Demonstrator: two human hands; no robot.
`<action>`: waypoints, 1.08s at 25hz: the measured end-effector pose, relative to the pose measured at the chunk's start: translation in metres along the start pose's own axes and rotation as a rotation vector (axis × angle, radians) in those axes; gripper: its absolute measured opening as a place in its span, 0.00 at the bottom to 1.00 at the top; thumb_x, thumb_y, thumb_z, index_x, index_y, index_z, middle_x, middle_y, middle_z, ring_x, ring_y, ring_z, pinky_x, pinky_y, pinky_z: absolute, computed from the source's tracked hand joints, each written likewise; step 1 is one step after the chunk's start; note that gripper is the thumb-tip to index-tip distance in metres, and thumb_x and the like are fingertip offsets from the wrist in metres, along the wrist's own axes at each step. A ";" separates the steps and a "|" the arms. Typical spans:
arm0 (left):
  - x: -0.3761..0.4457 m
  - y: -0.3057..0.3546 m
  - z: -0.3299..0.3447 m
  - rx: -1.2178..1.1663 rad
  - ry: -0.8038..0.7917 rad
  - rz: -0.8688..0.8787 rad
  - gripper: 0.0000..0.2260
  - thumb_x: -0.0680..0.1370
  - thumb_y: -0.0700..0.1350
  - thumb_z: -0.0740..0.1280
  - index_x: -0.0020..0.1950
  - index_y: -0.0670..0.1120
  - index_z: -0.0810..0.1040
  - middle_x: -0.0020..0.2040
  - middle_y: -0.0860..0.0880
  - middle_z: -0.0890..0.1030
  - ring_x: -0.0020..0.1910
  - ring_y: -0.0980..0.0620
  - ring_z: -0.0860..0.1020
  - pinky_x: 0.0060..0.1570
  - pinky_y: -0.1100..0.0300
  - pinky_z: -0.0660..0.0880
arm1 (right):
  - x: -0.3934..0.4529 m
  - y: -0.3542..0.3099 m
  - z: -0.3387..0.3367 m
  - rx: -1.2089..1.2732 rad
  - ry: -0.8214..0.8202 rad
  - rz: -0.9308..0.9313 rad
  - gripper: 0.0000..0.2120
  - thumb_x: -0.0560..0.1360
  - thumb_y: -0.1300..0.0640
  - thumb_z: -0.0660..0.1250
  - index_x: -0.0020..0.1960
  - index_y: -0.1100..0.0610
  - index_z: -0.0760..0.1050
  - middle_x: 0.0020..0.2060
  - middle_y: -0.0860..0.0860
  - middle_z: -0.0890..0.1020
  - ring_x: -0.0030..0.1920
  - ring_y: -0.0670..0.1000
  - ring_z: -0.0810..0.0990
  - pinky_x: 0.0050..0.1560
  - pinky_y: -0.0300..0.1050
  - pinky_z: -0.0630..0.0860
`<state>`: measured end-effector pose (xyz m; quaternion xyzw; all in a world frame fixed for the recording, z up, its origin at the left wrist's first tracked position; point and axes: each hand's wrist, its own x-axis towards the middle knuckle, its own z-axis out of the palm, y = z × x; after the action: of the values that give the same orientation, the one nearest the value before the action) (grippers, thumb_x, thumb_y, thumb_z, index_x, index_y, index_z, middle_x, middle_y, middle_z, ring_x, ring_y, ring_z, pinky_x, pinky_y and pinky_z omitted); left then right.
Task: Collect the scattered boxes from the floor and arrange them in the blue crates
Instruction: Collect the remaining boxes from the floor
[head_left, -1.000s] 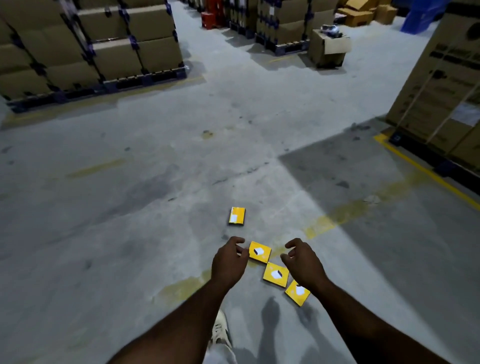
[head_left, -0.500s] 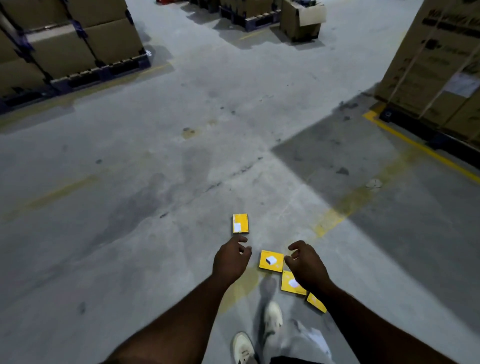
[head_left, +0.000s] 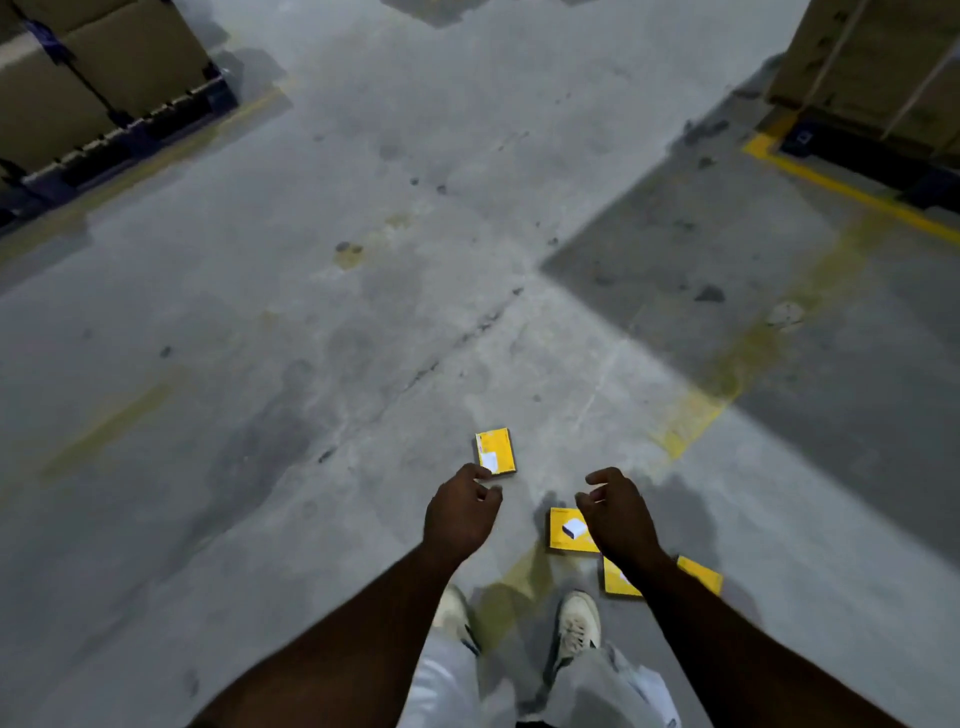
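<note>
Stepped closer since a moment ago: both shoes now beside the boxes. Rough, stained concrete floor (head_left: 311, 312) with worn yellow lines. Stacked brown cartons (head_left: 78, 78) on pallets. Left hand (head_left: 460, 512) and right hand (head_left: 618, 514) loosely curled, holding nothing. Four flat yellow rectangular boxes: farthest box (head_left: 495, 451), long axis pointing away; nearest box (head_left: 567, 530) under right fingers.
</note>
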<state>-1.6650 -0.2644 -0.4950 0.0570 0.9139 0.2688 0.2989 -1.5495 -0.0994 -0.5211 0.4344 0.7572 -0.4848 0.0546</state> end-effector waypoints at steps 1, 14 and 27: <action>0.016 0.003 0.003 0.009 -0.032 -0.001 0.12 0.77 0.50 0.66 0.60 0.51 0.77 0.47 0.52 0.85 0.52 0.50 0.82 0.51 0.57 0.74 | 0.010 0.001 0.004 0.013 0.020 0.023 0.12 0.74 0.55 0.69 0.57 0.53 0.74 0.48 0.53 0.79 0.47 0.53 0.80 0.48 0.47 0.75; 0.331 -0.127 0.205 0.254 -0.259 -0.024 0.22 0.76 0.53 0.71 0.63 0.41 0.74 0.60 0.40 0.81 0.63 0.41 0.77 0.57 0.56 0.71 | 0.215 0.181 0.227 0.293 0.569 0.552 0.11 0.73 0.56 0.73 0.51 0.58 0.75 0.51 0.57 0.81 0.55 0.58 0.78 0.55 0.51 0.73; 0.517 -0.269 0.377 0.336 0.171 -0.271 0.47 0.65 0.68 0.74 0.70 0.37 0.63 0.67 0.37 0.69 0.66 0.38 0.70 0.66 0.46 0.68 | 0.334 0.362 0.393 0.339 0.599 1.044 0.51 0.66 0.38 0.76 0.74 0.65 0.56 0.68 0.66 0.67 0.67 0.66 0.69 0.66 0.57 0.68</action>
<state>-1.8536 -0.1835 -1.1576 -0.0400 0.9672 0.0740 0.2398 -1.6314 -0.1489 -1.1438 0.8668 0.3401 -0.3647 0.0000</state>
